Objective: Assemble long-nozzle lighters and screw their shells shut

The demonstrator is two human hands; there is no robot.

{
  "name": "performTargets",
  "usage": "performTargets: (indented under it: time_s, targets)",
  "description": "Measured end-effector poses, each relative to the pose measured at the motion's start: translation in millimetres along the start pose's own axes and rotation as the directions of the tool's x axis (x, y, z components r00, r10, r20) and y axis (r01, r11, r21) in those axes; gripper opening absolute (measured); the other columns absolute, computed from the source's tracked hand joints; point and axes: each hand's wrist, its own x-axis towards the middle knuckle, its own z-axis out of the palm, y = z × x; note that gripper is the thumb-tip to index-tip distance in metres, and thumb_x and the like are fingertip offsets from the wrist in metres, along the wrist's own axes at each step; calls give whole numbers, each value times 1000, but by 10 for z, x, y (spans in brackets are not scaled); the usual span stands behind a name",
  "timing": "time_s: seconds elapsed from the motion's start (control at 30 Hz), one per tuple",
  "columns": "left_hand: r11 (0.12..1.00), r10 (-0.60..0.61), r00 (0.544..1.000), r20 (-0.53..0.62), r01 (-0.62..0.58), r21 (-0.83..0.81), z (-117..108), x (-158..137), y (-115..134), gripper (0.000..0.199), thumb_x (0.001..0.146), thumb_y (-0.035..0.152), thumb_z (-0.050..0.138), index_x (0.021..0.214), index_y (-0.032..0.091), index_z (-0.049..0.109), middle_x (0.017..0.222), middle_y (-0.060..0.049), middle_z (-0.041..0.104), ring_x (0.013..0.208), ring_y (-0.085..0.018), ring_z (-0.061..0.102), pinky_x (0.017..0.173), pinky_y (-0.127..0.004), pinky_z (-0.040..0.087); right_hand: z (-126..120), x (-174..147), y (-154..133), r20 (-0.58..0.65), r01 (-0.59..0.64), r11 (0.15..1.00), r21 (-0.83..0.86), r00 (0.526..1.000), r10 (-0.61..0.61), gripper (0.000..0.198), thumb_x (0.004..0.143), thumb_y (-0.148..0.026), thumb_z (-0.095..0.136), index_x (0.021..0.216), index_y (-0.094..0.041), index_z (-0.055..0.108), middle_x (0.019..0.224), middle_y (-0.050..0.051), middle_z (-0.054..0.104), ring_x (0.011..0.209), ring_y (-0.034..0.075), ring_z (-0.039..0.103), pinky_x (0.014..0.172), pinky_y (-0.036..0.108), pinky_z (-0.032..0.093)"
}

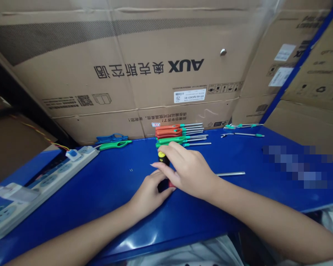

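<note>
My right hand (pixel 187 166) is closed round an upright screwdriver with a yellow and black handle (pixel 163 158), only its top showing. Its shaft and tip are hidden. Below and to the left, my left hand (pixel 151 190) pinches a red handle (pixel 171 183) against the table, mostly covered by my fingers. A metal rod (pixel 231 173) comes out from behind my right wrist, in line with the red handle; whether they are joined is hidden. Two tiny pins or screws (pixel 131 170) lie on the table left of my hands.
Behind my hands, orange-red-handled tools (pixel 168 132) and green-handled ones (pixel 170 140) with metal rods lie in a row on the blue table (pixel 113 207). Blue and green handles (pixel 115 145) lie farther left. Thin rods (pixel 245 134) are at back right. A power strip (pixel 48 181) runs along the left; cardboard (pixel 138 40) stands behind.
</note>
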Motion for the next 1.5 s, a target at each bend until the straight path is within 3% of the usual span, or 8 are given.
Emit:
performTargets:
  time_s: [0.17, 0.27, 0.43, 0.5, 0.6, 0.8, 1.07, 1.5]
  targets:
    - [993, -49, 997, 54, 43, 108, -82, -3, 81, 26, 84, 14, 70, 109, 20, 70, 107, -6, 75, 99, -25, 68, 90, -39, 54, -22, 39, 206, -70, -137, 965, 223, 985, 156, 23, 97, -39, 61, 104, -16, 62, 85, 1, 71, 60, 11, 63, 59, 23, 49]
    - [981, -74, 991, 112, 52, 187, -188, -12, 104, 36, 83, 10, 67, 118, 20, 66, 114, -7, 74, 106, -25, 67, 96, -40, 53, -206, 101, 568, -221, -226, 934, 276, 931, 291, 21, 95, -39, 64, 103, -20, 62, 82, -1, 69, 57, 10, 61, 56, 22, 48]
    - [939, -177, 961, 214, 101, 328, -389, -19, 151, 49, 82, 12, 65, 130, 22, 61, 127, -8, 70, 116, -27, 66, 103, -42, 51, -538, 4, 1441, -369, -404, 913, -59, 858, 356, 22, 91, -36, 64, 107, -20, 61, 94, 7, 72, 81, 22, 70, 73, 34, 56]
    - [920, -220, 946, 236, 121, 372, -427, -20, 173, 49, 84, 18, 66, 133, 23, 60, 130, -8, 69, 117, -28, 66, 103, -44, 52, -582, -124, 1721, -302, -499, 837, -226, 852, 426, 19, 91, -27, 61, 108, -19, 61, 105, 13, 72, 94, 27, 69, 83, 39, 55]
    - [906, -238, 937, 254, 120, 405, -423, -12, 188, 46, 87, 21, 65, 133, 23, 61, 129, -9, 69, 116, -29, 66, 103, -45, 52, -550, -317, 1966, -127, -600, 687, -411, 783, 609, 19, 91, -18, 54, 106, -14, 64, 107, 18, 72, 102, 30, 68, 93, 42, 52]
    - [926, -145, 955, 258, 39, 375, -375, 49, 138, 35, 90, 15, 60, 124, 22, 65, 117, -9, 72, 109, -26, 67, 97, -41, 54, -413, -476, 2112, 15, -645, 564, -516, 652, 758, 24, 94, -20, 53, 112, -10, 66, 114, 21, 70, 111, 32, 65, 94, 40, 51]
    - [950, 74, 982, 173, -122, 287, -381, 240, -150, 26, 92, 22, 61, 116, 21, 69, 114, -10, 74, 105, -24, 69, 95, -38, 56, -309, -578, 2127, 246, -630, 431, -646, 362, 899, 34, 97, -37, 62, 124, -17, 62, 125, 10, 63, 107, 22, 65, 91, 43, 56]
    - [953, 5, 1000, 10, -8, 303, -394, 690, -533, 26, 87, 31, 69, 107, 16, 73, 109, -10, 76, 99, -25, 72, 90, -40, 58, -339, -586, 2143, 303, -611, 453, -649, 338, 891, 40, 95, -38, 53, 127, -14, 61, 132, 20, 60, 120, 34, 62, 87, 41, 54]
